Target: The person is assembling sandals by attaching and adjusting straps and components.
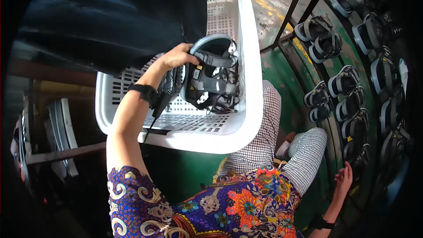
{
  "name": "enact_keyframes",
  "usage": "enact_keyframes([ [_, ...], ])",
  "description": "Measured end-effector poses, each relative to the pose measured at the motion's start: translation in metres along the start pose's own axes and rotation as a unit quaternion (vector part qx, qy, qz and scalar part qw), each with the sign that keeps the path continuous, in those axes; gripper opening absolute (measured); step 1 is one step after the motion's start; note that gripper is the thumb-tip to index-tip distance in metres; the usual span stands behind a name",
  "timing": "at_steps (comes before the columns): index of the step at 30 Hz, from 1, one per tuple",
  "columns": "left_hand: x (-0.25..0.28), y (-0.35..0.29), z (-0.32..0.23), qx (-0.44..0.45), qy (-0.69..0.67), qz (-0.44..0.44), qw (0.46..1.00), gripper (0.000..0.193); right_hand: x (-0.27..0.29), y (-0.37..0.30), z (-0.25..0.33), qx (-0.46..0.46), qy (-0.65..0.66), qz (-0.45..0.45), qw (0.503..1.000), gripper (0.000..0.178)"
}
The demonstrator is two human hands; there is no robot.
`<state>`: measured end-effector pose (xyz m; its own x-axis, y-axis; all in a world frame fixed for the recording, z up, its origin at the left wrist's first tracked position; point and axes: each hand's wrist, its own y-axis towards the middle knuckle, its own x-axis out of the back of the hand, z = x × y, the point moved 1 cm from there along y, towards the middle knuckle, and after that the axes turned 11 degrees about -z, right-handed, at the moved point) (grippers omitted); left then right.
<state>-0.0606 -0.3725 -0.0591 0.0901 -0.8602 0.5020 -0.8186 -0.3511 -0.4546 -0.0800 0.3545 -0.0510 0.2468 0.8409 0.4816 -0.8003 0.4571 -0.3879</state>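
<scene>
The left hand (179, 56) grips a grey-black sandal (216, 60) inside the white basket (198, 143); a small pale label (195, 75) there is unreadable. The right hand (343, 180), fingers parted, hangs near racked sandals (354, 125).

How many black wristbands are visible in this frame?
2. The left wristband is on the arm whose left hand grips a sandal at the white basket; the right wristband sits below the right hand, near the picture's lower edge. The dark picture edges could hide others.
</scene>
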Motion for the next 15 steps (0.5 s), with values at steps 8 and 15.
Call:
enact_keyframes([
  [8,0.017,-0.126,-0.077,-0.161,-0.46,-0.106,0.867,0.035,-0.116,-0.089,0.075,0.108,0.053,0.33,0.936,0.031],
  [15,-0.092,-0.194,-0.127,-0.2,-0.541,-0.036,0.816,0.044,-0.149,-0.159,0.111,0.12,0.21,0.576,0.781,0.067],
])
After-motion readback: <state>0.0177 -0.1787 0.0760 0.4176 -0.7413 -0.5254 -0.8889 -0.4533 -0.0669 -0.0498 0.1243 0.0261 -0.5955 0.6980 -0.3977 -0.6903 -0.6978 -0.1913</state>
